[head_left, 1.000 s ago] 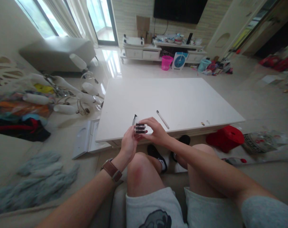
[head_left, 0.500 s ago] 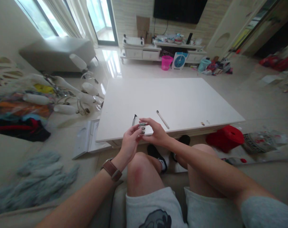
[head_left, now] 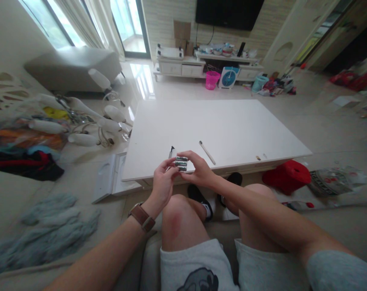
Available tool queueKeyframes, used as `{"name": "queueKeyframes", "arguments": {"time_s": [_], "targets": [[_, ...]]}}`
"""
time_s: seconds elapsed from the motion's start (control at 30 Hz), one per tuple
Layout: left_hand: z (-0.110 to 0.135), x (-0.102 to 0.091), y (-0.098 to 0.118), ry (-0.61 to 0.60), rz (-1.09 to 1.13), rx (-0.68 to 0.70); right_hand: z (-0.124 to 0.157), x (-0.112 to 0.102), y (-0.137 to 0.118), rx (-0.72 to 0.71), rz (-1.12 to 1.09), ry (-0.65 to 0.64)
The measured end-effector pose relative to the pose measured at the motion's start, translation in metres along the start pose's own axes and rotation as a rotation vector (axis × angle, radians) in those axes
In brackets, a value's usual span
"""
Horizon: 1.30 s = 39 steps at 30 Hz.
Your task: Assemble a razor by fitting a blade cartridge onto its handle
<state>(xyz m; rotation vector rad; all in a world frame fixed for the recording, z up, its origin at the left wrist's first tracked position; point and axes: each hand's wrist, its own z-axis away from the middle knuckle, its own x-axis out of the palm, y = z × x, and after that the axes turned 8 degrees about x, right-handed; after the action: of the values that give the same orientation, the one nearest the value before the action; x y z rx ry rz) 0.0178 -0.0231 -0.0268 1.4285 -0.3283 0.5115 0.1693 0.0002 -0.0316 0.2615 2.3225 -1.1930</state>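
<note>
Between my two hands, over the near edge of the white table, is a small flat pack with dark and silvery bars, which looks like a tray of razor cartridges. My left hand pinches its left side, thumb at the lower corner. My right hand is closed around its right side, with a finger along the top and the thumb below. Just behind my left fingers lies a thin metal handle with a black end, like a razor handle. A pale stick with a dark tip, resembling a toothbrush, lies right of my right hand.
Two tiny items, one a brownish piece, lie near the table's right front edge. On the floor are a red roll at right, an open white box at left and a chandelier. My knees are below the table edge.
My left fingers and thumb have slid left and down off the face of the pack, so more of its bars show. My right hand has stayed nearly still.
</note>
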Motion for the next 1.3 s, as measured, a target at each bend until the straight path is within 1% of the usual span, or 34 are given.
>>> {"name": "queueKeyframes", "arguments": {"time_s": [0.33,0.87,1.3], "targets": [[-0.0001,-0.0001,0.0007,-0.010,-0.013,0.008,-0.0002,-0.0009,-0.0007,-0.005,-0.011,0.005],[-0.0013,-0.0028,-0.0004,-0.001,0.033,-0.033,-0.0015,-0.0017,-0.0031,-0.009,-0.032,-0.027],[-0.0009,-0.0017,-0.0007,0.008,0.005,-0.008,-0.0012,-0.0031,-0.0067,-0.004,-0.046,-0.066]]}}
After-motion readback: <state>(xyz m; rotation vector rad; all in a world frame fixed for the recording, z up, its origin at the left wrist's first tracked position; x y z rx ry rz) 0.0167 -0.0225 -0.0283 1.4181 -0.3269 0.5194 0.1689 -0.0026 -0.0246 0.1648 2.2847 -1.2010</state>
